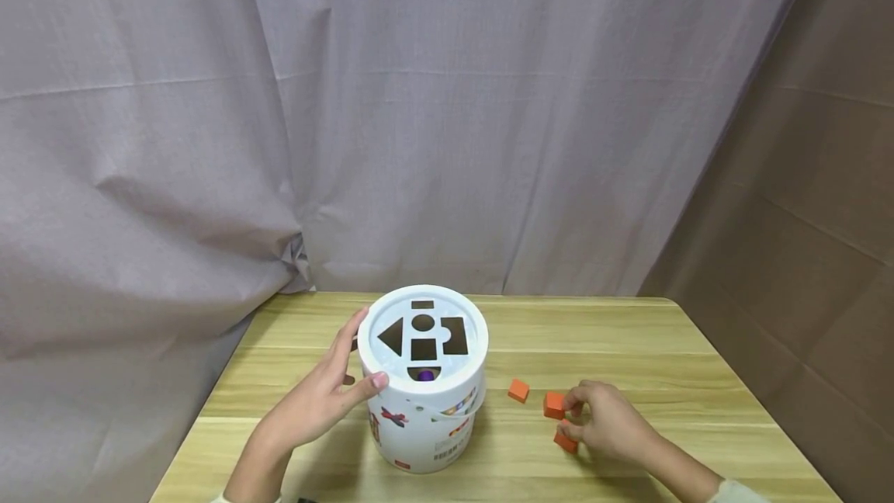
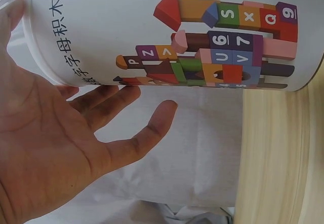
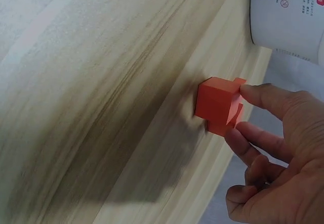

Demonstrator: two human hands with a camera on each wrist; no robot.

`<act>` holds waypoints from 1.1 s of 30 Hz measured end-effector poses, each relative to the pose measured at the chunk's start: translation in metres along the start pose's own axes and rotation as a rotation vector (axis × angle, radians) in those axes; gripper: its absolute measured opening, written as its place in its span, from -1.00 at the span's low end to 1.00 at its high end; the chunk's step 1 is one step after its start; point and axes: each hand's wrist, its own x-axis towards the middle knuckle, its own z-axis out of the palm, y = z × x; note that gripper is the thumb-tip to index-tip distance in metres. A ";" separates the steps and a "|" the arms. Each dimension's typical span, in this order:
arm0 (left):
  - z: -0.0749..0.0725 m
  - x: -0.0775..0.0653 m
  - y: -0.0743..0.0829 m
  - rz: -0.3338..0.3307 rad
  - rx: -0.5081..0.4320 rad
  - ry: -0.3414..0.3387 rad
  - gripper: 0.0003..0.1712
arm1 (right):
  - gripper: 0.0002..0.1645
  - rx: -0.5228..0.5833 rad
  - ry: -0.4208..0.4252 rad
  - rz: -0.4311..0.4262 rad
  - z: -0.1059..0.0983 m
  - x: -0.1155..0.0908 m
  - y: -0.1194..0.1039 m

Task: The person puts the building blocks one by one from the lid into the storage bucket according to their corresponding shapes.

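Observation:
A white bucket [image 1: 423, 425] printed with coloured blocks stands upright on the table, its lid [image 1: 454, 317] cut with shaped holes. My left hand [image 1: 317, 402] lies against the bucket's left side, thumb on the near rim and fingers fairly straight along its wall. To the right, my right hand [image 1: 611, 419] holds an orange block [image 3: 215, 101] at its fingertips, thumb at one corner. Another orange block [image 1: 555, 405] is close by, against the index finger. A third orange block [image 1: 518, 390] lies apart, nearer the bucket. Something purple [image 1: 426, 376] shows through the front hole.
The wooden table [image 1: 628, 348] runs back to a grey curtain [image 1: 419, 138], with a darker curtain [image 1: 789, 254] at the right. A small dark object [image 1: 306, 500] peeks in at the bottom edge. The bucket's thin handle [image 1: 471, 410] hangs down its right side.

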 end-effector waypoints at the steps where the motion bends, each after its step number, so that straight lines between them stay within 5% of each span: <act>1: 0.000 0.000 0.000 0.000 0.000 -0.001 0.16 | -0.72 0.001 0.000 -0.001 0.000 0.000 0.001; 18: 0.000 0.000 0.000 -0.003 0.021 0.000 0.17 | -0.66 0.003 -0.014 -0.007 0.001 -0.002 -0.001; 26: 0.000 0.000 0.000 -0.011 0.018 -0.002 0.16 | -0.72 0.014 0.081 -0.115 -0.006 0.000 -0.012; 33: -0.001 -0.001 0.001 -0.004 0.008 -0.004 0.16 | -0.66 0.012 0.261 -0.264 -0.015 0.005 -0.024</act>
